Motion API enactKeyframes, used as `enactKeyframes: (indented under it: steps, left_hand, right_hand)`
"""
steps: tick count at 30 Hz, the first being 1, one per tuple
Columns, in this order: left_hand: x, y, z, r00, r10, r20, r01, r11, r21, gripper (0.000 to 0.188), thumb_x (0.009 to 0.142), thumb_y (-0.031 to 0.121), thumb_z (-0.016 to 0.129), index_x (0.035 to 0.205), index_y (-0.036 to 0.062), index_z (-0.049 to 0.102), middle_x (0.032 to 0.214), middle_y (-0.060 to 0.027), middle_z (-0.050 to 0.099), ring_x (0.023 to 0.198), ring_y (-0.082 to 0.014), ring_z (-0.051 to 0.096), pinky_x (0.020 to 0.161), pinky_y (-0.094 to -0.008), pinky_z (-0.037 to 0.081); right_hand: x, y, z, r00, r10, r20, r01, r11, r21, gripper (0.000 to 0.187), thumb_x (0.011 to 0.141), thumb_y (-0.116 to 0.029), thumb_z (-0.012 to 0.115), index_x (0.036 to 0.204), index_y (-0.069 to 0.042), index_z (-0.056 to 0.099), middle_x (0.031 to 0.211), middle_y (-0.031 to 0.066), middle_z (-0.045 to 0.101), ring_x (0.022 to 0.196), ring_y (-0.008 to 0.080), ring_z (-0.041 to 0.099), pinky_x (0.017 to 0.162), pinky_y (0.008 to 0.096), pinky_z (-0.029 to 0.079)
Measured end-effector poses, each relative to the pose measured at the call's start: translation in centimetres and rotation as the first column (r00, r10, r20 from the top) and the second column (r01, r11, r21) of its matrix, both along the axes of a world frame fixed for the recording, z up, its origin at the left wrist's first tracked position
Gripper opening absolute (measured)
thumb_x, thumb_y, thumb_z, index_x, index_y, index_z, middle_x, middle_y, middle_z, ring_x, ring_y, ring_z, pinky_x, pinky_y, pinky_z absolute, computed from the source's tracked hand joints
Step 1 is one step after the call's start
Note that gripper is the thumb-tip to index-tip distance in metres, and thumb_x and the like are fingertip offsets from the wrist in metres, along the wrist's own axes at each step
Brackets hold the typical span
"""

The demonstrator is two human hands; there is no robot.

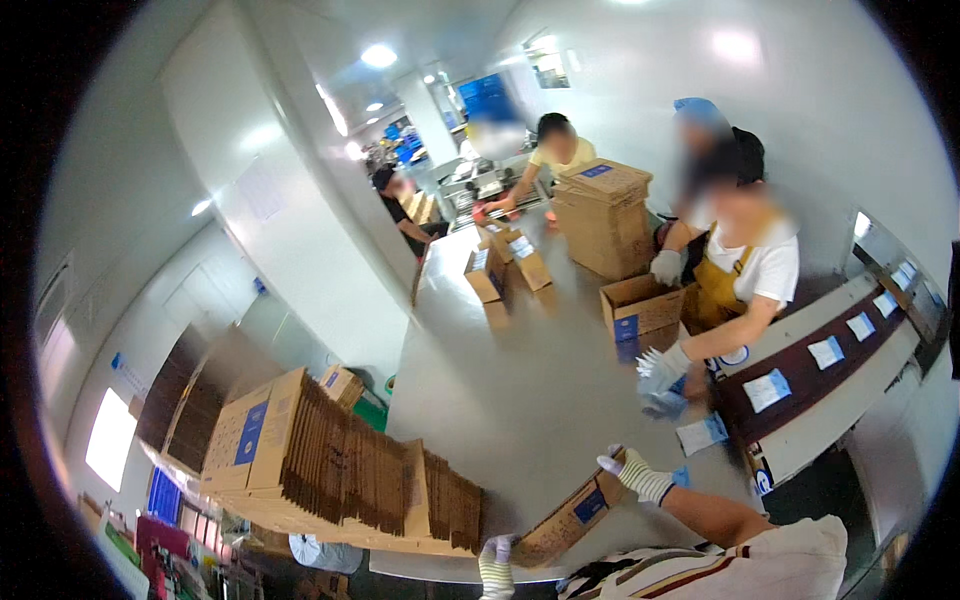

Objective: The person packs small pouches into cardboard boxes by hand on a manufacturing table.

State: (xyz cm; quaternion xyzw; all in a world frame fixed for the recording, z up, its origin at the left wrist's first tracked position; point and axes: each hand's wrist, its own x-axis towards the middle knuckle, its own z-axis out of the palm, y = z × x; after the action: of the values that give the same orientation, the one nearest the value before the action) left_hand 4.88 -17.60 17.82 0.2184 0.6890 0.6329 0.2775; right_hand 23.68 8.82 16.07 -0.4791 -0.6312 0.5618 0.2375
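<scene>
A brown cardboard box (572, 516) with a blue printed panel lies at the near edge of the metal table, in front of my body. My left hand (496, 566), in a pale striped glove, is closed on the box's left end. At the other end my right hand (640, 476), gloved alike, is closed over the upper corner. The box slants up toward the right between my hands. Its underside and inner space are hidden. A tall stack of flat cartons (345, 465) stands just left of my left hand.
Across the metal table (440, 390), a co-worker's gloved hand (665, 368) holds packets near an open box (645, 305). A conveyor (800, 375) carries white-and-blue packets on the right. Farther back are stacked cartons (605, 220), small boxes (487, 273) and more people.
</scene>
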Motion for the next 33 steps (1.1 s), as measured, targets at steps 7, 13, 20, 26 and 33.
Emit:
enactKeyframes:
  steps: [7,13,20,26,33]
  left_hand:
    - [2.1,1.3,2.5,0.931,0.345,-0.120,-0.345,0.938,0.025,0.020,0.085,0.020,0.064,0.091,0.0011,0.059,0.085,-0.0051,0.059,0.078,-0.0153,0.051,0.073,-0.0292,0.045]
    - [2.4,0.2,2.5,0.603,-0.111,-0.790,-0.200,0.937,-0.285,0.040,0.086,0.025,0.058,0.113,-0.0028,0.052,0.112,-0.0215,0.056,0.093,-0.0327,0.057,0.080,-0.0426,0.046]
    - [3.0,3.2,2.9,0.125,-0.857,-0.499,-0.206,0.470,-0.858,0.052,0.090,0.050,0.044,0.090,0.0032,0.067,0.087,-0.0129,0.066,0.081,-0.0262,0.062,0.077,-0.0408,0.046]
    - [-0.1,8.1,-2.2,0.190,-0.884,-0.426,-0.096,0.416,-0.904,0.049,0.091,0.041,0.039,0.074,0.0038,0.066,0.067,-0.0144,0.064,0.059,-0.0321,0.062,0.060,-0.0462,0.046]
    - [8.0,9.3,-2.7,-0.068,-0.585,-0.808,0.161,0.793,-0.588,0.046,0.082,0.030,0.054,0.118,0.0013,0.049,0.098,-0.0150,0.060,0.095,-0.0305,0.058,0.083,-0.0435,0.044]
  right_hand:
    - [0.7,-0.1,-4.3,0.899,0.437,-0.039,-0.432,0.898,0.088,0.067,0.072,-0.043,0.075,0.118,-0.002,0.051,0.116,0.0156,0.055,0.111,0.0261,0.051,0.095,0.0386,0.041]
    - [0.3,-2.5,-2.9,0.748,0.658,-0.089,-0.643,0.751,0.154,0.059,0.074,-0.032,0.076,0.119,-0.004,0.049,0.118,0.0149,0.055,0.107,0.0234,0.054,0.091,0.0355,0.044]
    - [0.1,-0.8,-3.5,0.799,0.587,0.135,-0.597,0.800,0.054,0.060,0.072,-0.047,0.073,0.105,0.001,0.057,0.101,0.0216,0.061,0.096,0.0315,0.058,0.085,0.0371,0.046]
    - [-0.3,-0.2,-2.2,0.839,0.540,-0.058,-0.534,0.800,-0.274,0.055,0.074,-0.035,0.075,0.111,0.002,0.056,0.101,0.0129,0.064,0.095,0.0230,0.057,0.086,0.0363,0.044]
    - [2.7,4.2,-21.7,0.764,-0.078,-0.641,-0.459,0.632,-0.624,0.048,0.081,-0.032,0.067,0.113,0.001,0.054,0.108,0.0144,0.062,0.101,0.0248,0.056,0.091,0.0366,0.042]
